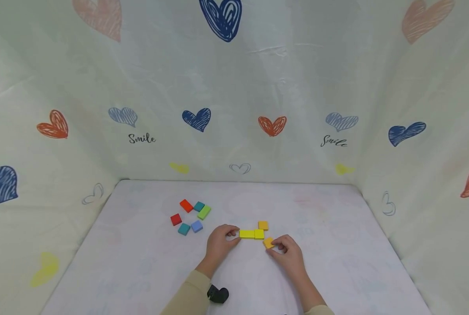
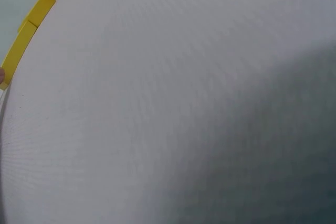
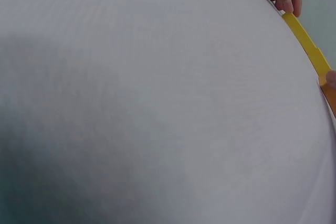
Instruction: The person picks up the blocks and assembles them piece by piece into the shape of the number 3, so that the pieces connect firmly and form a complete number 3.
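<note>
A long yellow block point(image 1: 247, 234) and a square yellow block point(image 1: 259, 234) lie end to end in a row. My left hand point(image 1: 220, 241) pinches the row's left end between thumb and forefinger; in the right wrist view its fingertips point(image 3: 287, 7) are right at that end. At the row's lower right corner, my right hand point(image 1: 289, 257) pinches an orange block point(image 1: 268, 243) by its right side, and the block sits slightly turned. Another orange block point(image 1: 263, 225) lies just behind the square yellow one. The left wrist view shows the yellow row point(image 2: 20, 48) only at its edge.
To the left lie an orange-red block point(image 1: 186, 205), a red block point(image 1: 176, 219), a green block point(image 1: 204, 212), a blue block point(image 1: 196, 226) and two teal blocks point(image 1: 184, 229). A black device point(image 1: 218, 294) sits by the left sleeve. Heart-printed cloth walls point(image 1: 234, 87) surround the white table point(image 1: 328, 210).
</note>
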The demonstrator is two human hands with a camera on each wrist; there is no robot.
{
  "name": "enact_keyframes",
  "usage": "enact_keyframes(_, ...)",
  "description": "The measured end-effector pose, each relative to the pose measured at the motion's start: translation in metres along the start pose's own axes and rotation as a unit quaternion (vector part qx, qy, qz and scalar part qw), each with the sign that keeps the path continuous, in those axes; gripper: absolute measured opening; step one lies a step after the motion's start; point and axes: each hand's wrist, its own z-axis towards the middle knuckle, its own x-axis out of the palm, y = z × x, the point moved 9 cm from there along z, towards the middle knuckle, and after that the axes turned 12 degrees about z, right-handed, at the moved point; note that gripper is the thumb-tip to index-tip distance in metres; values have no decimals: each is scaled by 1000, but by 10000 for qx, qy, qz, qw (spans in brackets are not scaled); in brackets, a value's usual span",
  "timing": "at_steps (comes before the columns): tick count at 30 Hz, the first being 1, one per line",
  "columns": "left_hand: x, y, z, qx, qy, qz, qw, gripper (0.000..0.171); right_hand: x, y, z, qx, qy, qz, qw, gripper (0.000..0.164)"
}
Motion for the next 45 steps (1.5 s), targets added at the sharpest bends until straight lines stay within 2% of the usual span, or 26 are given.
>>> enact_keyframes(7, -2, -2, 0, 50, -14, 5, 10000, 26, 1, 0, 0, 69, 45, 61, 9999, 25)
enact_keyframes(15, -2, -3, -1, 24, -6, 45, 10000, 26, 0, 1, 0, -182, 126, 274, 9994, 33)
enact_keyframes(28, -4, -4, -1, 8, -3, 109, 9999, 25, 4, -11, 7, 480, 701, 209, 9962, 37)
enact_keyframes(37, -4, -4, -1, -9, 3, 119, 9999, 25, 6, -9, 8, 434, 787, 176, 9958, 32)
enact_keyframes(45, -2, -3, -1, -81, 22, 164, 9998, 25, 7, -11, 7, 563, 808, 105, 9951, 32)
